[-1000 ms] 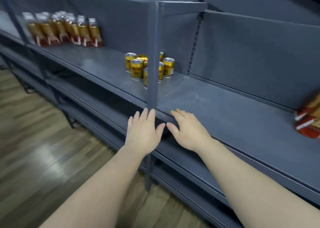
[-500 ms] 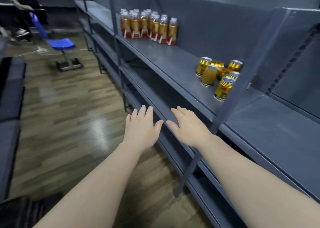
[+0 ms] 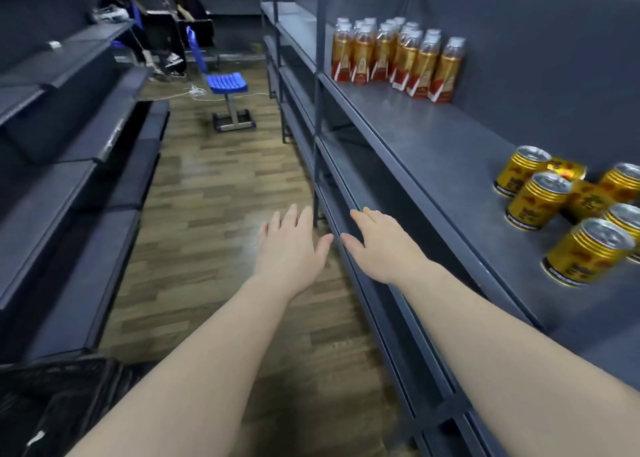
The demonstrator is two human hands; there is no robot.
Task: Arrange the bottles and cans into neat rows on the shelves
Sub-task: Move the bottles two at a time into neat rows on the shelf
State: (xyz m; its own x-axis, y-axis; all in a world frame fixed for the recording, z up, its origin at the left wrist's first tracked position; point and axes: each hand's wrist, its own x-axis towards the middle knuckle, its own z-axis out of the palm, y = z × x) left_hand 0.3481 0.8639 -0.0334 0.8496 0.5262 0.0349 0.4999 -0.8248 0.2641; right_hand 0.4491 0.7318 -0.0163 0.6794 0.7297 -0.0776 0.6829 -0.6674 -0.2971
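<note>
Step in hand, as judged: an approach or survey stage, nothing picked up yet; both hands are empty. The left hand (image 3: 289, 245) is held out flat, palm down, fingers straight and slightly spread, over the wooden floor (image 3: 214, 196); the right hand (image 3: 384, 245) is the same, flat and holding nothing, in line with the front edges of the lower shelves; contact with those edges cannot be told. The thumbs are near each other but apart. The cans (image 3: 568, 210), gold with silver tops, stand in a loose cluster on the grey shelf (image 3: 433, 151) at about 2 o'clock from the right hand, well apart from it and on a higher level; most are upright, and at least one in the middle seems to lie on its side; no clear row. The bottles (image 3: 394, 58), gold with red bases, stand further along the same shelf at about 12 o'clock, packed close in what looks like two ranks, already fairly tidy. Judgement: the cans are the likelier next job; the right hand needs to rise over the shelf lip and swing towards 2 o'clock, right any toppled can first, then line the rest up. Risk: knocking neighbours in so tight a cluster. A blue chair (image 3: 227, 84) stands in the aisle at 11 o'clock; a dark basket (image 3: 52, 404) sits at 8 o'clock.
</note>
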